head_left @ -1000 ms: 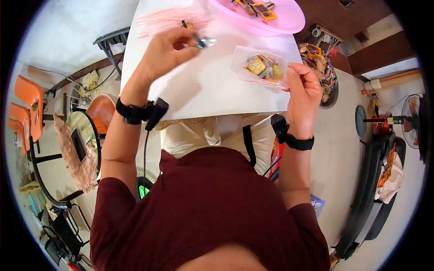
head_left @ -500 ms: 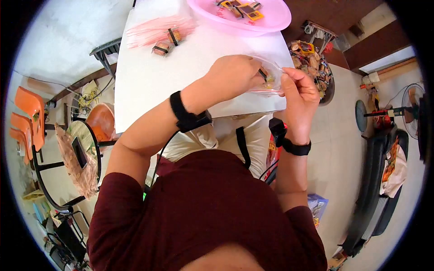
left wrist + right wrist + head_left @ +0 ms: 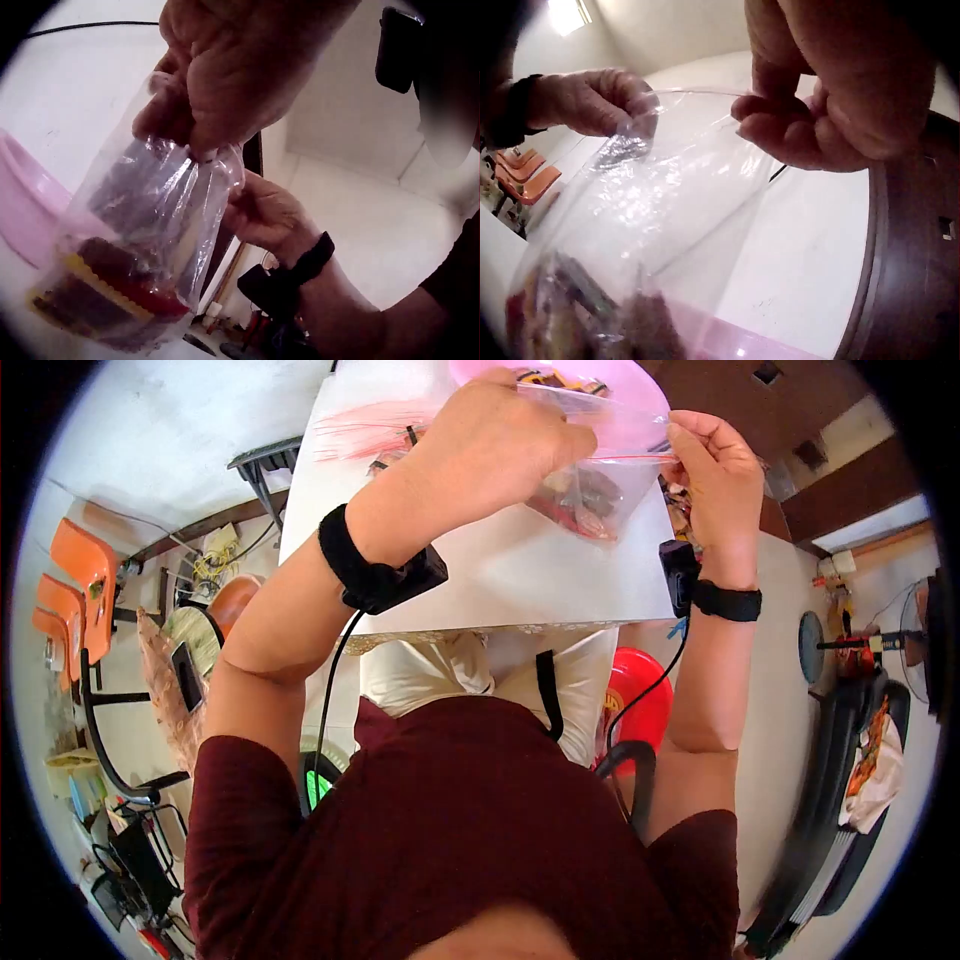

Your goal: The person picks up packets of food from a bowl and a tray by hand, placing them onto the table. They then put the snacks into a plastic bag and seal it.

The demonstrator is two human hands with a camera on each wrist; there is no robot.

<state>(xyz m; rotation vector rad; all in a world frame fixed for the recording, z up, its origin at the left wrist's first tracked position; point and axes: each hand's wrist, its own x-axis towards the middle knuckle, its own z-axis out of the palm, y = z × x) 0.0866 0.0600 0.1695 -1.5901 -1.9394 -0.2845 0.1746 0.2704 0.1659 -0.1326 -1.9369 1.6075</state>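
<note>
A clear zip bag with a red line at its mouth hangs upright over the white table, raised between both hands. My left hand pinches one side of the bag's mouth; crinkled shiny plastic shows at its fingertips in the right wrist view. The opposite corner is pinched between thumb and fingers of my right hand. Down in the bag lie several small wrapped snacks, among them a yellow-edged packet in the left wrist view. The left hand covers part of the bag in the head view.
Behind the bag stands a pink basin holding more packets. Pink-edged plastic bags lie at the table's far left, with small wrapped snacks partly hidden by the left forearm. A red basin sits on the floor below the table's near edge.
My left hand carried a small wrapped snack from the left side of the table into the bag. Both hands have since lifted the bag up and away from the body, and it now hangs upright.
</note>
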